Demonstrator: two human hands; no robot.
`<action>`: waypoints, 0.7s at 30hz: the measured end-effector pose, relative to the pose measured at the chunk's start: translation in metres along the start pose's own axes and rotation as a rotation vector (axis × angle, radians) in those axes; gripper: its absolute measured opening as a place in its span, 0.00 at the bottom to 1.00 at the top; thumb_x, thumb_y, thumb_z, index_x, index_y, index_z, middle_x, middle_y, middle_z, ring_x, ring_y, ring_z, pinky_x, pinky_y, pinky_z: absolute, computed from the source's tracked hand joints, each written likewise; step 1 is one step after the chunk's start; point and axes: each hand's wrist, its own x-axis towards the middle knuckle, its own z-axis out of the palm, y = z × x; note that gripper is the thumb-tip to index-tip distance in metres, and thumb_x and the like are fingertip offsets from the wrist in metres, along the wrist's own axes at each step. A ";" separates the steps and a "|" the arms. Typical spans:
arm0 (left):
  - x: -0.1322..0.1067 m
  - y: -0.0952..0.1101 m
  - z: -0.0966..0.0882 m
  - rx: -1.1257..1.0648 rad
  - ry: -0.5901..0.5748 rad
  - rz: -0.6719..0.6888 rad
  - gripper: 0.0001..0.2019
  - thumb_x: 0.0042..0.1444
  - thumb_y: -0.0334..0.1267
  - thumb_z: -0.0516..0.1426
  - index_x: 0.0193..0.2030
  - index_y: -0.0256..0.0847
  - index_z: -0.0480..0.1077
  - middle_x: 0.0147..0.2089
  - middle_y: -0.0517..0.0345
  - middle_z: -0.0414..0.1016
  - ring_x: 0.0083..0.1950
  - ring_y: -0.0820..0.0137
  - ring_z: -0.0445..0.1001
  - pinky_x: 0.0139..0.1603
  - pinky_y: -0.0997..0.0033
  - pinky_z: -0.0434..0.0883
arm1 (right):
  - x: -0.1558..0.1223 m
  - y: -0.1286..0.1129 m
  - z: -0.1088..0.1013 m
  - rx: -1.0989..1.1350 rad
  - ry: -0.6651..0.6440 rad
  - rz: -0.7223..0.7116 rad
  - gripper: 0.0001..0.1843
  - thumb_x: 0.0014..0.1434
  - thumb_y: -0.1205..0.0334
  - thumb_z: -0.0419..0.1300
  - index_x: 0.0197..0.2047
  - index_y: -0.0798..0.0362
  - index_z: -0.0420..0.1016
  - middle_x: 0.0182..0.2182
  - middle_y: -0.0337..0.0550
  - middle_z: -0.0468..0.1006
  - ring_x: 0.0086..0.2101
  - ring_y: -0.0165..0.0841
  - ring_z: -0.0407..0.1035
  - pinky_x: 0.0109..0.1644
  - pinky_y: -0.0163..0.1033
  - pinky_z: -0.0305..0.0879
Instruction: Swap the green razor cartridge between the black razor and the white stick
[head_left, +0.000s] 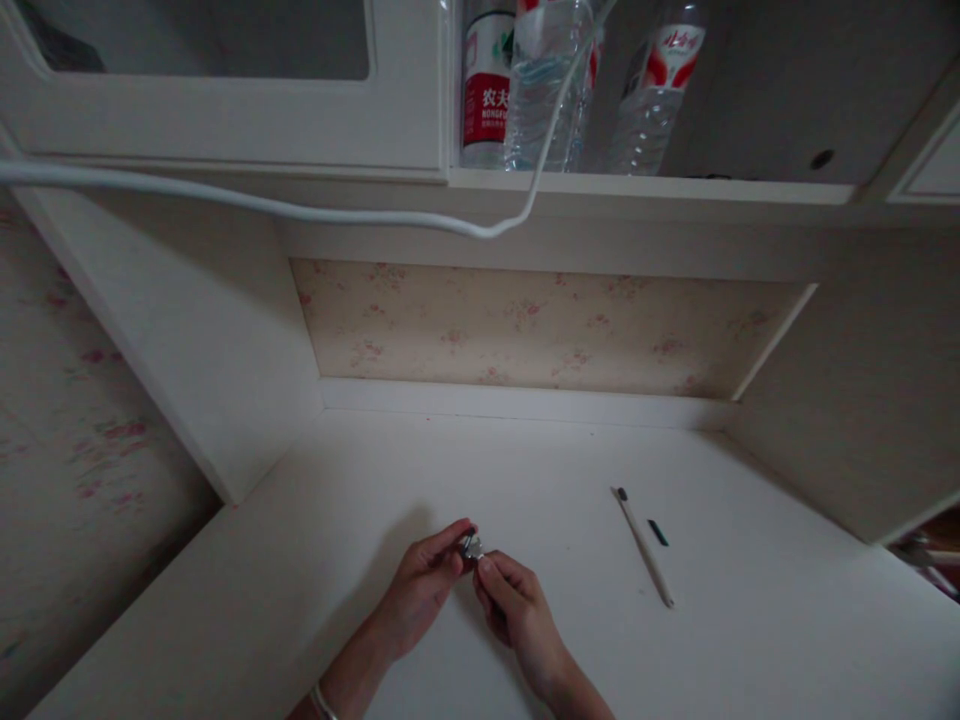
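A small shiny silver metal piece (472, 547) sits between my two hands above the white desk; its kind is too small to make out. My left hand (421, 590) pinches it from the left, thumb and fingers closed around its side. From the right, my right hand (517, 610) grips its lower edge between thumb and curled forefinger. On the desktop to the right lies a slim white pen-like stick (645, 548) with a dark upper end. Beside that stick rests a short dark green strip (658, 532).
The white desktop (525, 470) is enclosed by side panels and a back with floral wallpaper (525, 320). Overhead, a shelf (750, 190) holds plastic water bottles (652, 100) and a red-and-white labelled bottle (487, 100). A white cable (337, 213) hangs across the upper view.
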 end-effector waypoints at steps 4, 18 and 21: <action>0.001 -0.001 0.001 -0.005 0.010 0.007 0.23 0.45 0.42 0.69 0.50 0.42 0.75 0.51 0.48 0.75 0.48 0.64 0.71 0.55 0.63 0.64 | 0.000 -0.001 0.000 0.055 -0.043 0.045 0.29 0.56 0.34 0.59 0.26 0.53 0.61 0.15 0.29 0.54 0.14 0.22 0.42 0.16 0.30 0.35; -0.002 0.005 0.004 -0.088 -0.080 -0.019 0.21 0.48 0.40 0.69 0.49 0.42 0.76 0.50 0.50 0.76 0.50 0.67 0.72 0.56 0.69 0.64 | -0.002 0.001 0.001 -0.060 0.031 -0.072 0.29 0.59 0.36 0.58 0.25 0.54 0.61 0.18 0.32 0.52 0.19 0.25 0.43 0.20 0.32 0.37; -0.002 0.004 -0.001 -0.064 -0.096 -0.021 0.21 0.48 0.41 0.68 0.50 0.42 0.75 0.50 0.51 0.76 0.49 0.67 0.72 0.56 0.67 0.65 | -0.002 0.005 0.001 -0.067 0.030 -0.107 0.28 0.61 0.38 0.57 0.25 0.54 0.61 0.18 0.32 0.51 0.20 0.25 0.43 0.21 0.32 0.38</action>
